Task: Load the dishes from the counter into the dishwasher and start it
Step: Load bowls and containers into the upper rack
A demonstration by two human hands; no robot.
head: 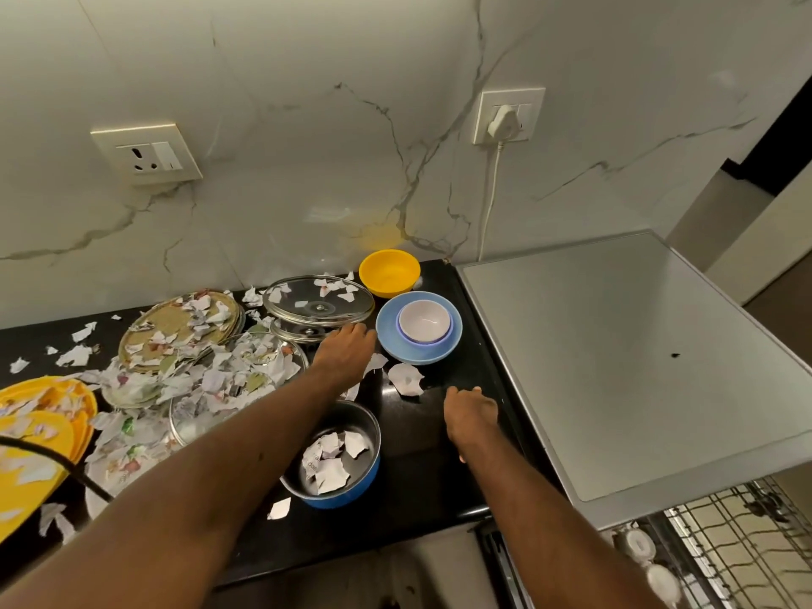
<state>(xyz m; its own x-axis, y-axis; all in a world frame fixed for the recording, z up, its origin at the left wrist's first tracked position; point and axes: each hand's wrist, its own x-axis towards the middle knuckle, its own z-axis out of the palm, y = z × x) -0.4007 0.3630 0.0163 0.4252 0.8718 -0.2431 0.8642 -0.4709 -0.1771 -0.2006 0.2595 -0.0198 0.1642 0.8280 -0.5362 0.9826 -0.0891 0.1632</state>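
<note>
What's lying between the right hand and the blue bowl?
A torn paper scrap, lying on the black counter between the right hand and the blue bowl; the head view shows it.

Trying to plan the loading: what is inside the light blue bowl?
An empty white bowl with a lilac edge sits upright in the light blue bowl. Whatever lies beneath it is hidden.
</note>
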